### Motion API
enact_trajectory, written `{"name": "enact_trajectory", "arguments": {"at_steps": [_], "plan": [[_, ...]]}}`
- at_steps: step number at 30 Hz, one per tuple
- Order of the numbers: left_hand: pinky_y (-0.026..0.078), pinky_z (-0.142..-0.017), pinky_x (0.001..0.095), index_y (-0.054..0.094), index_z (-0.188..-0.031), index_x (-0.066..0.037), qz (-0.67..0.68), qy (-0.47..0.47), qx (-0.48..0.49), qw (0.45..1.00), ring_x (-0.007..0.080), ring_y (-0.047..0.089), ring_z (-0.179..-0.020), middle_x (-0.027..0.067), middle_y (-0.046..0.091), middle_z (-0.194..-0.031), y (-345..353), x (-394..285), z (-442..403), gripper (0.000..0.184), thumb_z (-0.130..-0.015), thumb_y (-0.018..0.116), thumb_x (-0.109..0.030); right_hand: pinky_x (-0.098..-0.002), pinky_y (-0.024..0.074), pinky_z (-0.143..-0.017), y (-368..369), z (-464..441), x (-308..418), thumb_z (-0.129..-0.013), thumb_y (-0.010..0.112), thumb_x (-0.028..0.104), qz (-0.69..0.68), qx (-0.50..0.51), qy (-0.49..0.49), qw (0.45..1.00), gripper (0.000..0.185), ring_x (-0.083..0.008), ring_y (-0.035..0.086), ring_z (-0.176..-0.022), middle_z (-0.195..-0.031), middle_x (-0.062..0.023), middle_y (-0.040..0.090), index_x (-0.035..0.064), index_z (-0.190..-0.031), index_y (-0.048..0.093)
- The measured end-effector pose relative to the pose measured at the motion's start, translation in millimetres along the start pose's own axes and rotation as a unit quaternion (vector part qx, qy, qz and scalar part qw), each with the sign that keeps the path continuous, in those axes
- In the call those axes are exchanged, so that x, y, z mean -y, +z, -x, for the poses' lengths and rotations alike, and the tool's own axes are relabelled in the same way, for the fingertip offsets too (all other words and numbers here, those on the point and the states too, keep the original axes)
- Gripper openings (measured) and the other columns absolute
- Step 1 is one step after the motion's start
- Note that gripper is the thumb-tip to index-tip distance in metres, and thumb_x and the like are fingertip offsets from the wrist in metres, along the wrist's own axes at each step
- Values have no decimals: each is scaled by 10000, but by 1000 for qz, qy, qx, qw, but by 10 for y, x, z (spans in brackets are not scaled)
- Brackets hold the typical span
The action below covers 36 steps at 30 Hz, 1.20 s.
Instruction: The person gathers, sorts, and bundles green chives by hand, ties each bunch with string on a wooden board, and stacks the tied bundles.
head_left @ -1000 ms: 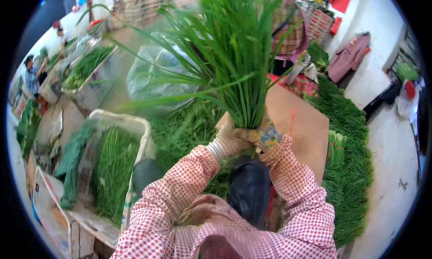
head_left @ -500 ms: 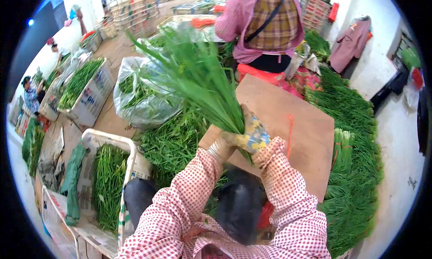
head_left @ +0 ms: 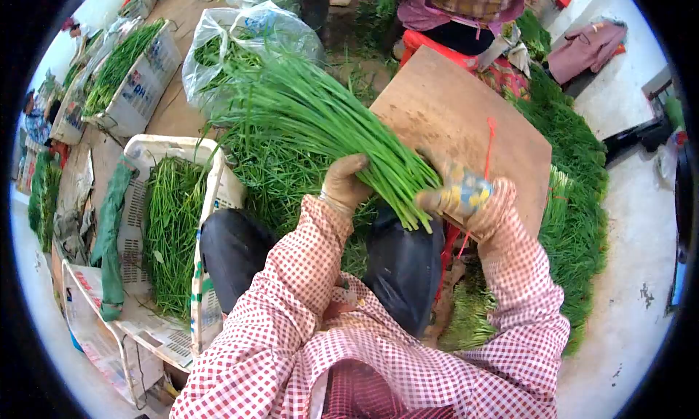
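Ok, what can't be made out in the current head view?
All in the head view:
- Left hand: some fingers hidden behind the bunch.
- Right hand: fingertips blurred, so its hold on the stalks is unclear.
- Bunch: leaf tips blurred, running into the greens behind.
- Board: its support, hidden underneath.
- Co-worker: head cut off by the top edge.
- Far crate: print too small to read.

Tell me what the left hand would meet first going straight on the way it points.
The left hand would probably meet the bundle of green stalks first, right beside its fingertips; whether they touch is unclear.
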<state>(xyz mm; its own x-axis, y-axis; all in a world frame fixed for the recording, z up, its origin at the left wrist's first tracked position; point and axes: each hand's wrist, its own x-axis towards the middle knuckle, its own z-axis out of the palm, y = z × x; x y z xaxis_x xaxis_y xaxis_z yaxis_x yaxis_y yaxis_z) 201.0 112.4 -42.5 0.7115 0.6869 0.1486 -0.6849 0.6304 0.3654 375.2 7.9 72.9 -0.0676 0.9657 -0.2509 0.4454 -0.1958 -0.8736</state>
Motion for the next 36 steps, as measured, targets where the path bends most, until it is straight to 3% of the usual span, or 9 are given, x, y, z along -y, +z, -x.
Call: {"name": "enact_trajectory", "arguments": {"at_steps": [6,16,21,22,26,29,33,35,36], "plan": [[489,-919,456,572,-1143,-13,105,10,-88,991,290,621,-971,126,650,-1067,391,239,73,441,-723,662,-110,-370,361,-1041,460,200,-233,-486,908,398,194,-118,-141,964,1218,-273,491,-1216,-1300,-164,507,-23,-1414,240],[487,-915,417,595,-1115,-1,122,-45,-109,985,284,626,-947,121,660,-1028,667,520,189,376,-741,597,-35,-377,454,-975,718,309,-703,-583,816,98,-172,-204,-169,949,946,-250,530,-1175,-1273,-146,532,27,-1377,307],[471,-934,413,585,-1137,1,112,-53,-134,983,284,607,-989,122,647,-1070,779,554,195,403,-736,587,-39,-361,465,-955,627,134,-845,-709,725,77,-203,-194,-106,954,680,-223,548,-1144,-1226,-135,571,54,-1313,413],[470,-936,409,587,-1140,0,120,-74,-135,981,278,609,-992,122,648,-1071,740,591,178,406,-735,587,-40,-353,456,-963,667,168,-633,-754,687,81,-375,-175,-110,904,621,-216,547,-1141,-1224,-119,575,55,-1312,417],[467,-938,398,584,-1160,-1,94,-48,-145,984,271,607,-1011,123,648,-1086,803,673,186,428,-733,590,-37,-344,448,-966,609,222,-927,-907,525,191,-22,-215,-164,963,446,-224,549,-1116,-1234,-87,572,51,-1321,434],[465,-942,396,587,-1165,-5,82,-53,-144,985,270,606,-1017,132,642,-1105,1013,639,347,429,-737,595,-40,-353,475,-939,556,476,-814,-963,468,226,40,-214,-152,964,409,-238,564,-1083,-1233,-98,574,58,-1335,443],[458,-955,423,565,-1184,-9,144,-50,-104,983,299,601,-1010,144,634,-1102,829,441,597,437,-751,604,-52,-379,485,-893,355,1091,-943,-828,625,124,341,-84,-78,933,556,-263,567,-1091,-1194,-123,599,31,-1329,402],[466,-948,421,564,-1164,-8,173,-102,-171,965,296,606,-1000,137,638,-1088,409,-97,811,417,-757,618,-80,-379,478,-937,518,1534,-1077,-790,655,147,321,-101,-98,936,732,-273,540,-1159,-1268,-140,558,32,-1406,277],[473,-938,435,571,-1149,-21,-197,62,-113,972,301,609,-993,148,638,-1085,-385,44,771,393,-762,619,-69,-379,476,-947,535,1667,-1158,-780,662,153,314,-106,-101,938,777,-275,533,-1176,-1286,-144,547,32,-1425,246]]}}
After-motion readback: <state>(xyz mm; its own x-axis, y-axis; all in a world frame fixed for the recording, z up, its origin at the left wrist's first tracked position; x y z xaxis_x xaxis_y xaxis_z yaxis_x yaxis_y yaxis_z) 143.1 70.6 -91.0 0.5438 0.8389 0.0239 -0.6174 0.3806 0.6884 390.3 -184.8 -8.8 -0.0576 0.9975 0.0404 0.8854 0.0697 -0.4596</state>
